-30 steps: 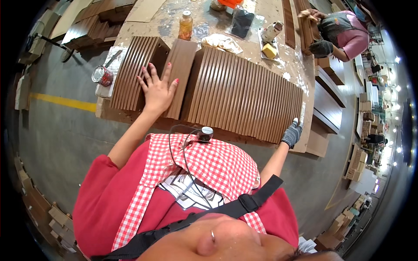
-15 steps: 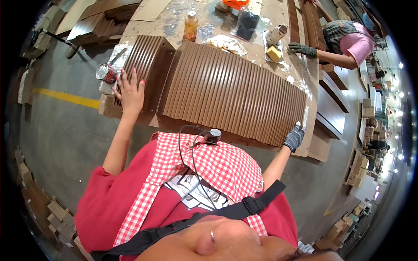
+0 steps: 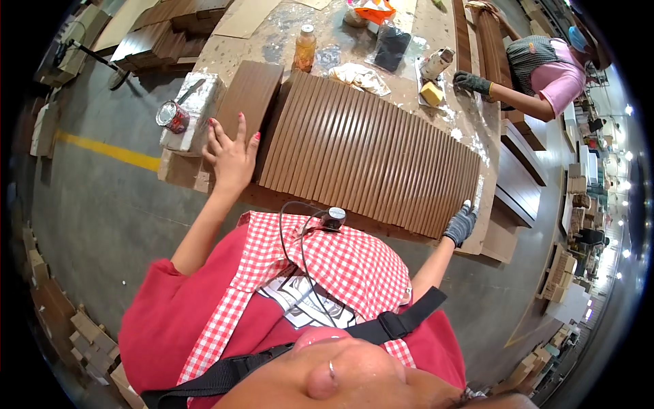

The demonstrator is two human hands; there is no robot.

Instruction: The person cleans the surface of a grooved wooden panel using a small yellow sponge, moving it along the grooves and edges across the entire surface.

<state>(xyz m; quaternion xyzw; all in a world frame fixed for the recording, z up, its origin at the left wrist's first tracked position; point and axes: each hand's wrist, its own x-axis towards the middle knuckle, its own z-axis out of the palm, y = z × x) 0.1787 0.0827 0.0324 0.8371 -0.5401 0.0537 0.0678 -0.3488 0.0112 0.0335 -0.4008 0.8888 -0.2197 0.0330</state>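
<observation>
Our boards line up save one tilted board under our left hand, fingers wide; right hand, grip unclear.

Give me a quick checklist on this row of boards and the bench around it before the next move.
1. Left hand on the leftmost board: ok, fingers spread over its wide face.
2. Right hand at the opposite end of the ridged row: ok.
3. Both hands gloved: not ok, the right is, the left is bare.
4. Bottle behind the row upright: ok.
5. Red tin sealed: cannot tell.
6. Co-worker's gloved hand clear of the row: ok, apart from it.
</observation>
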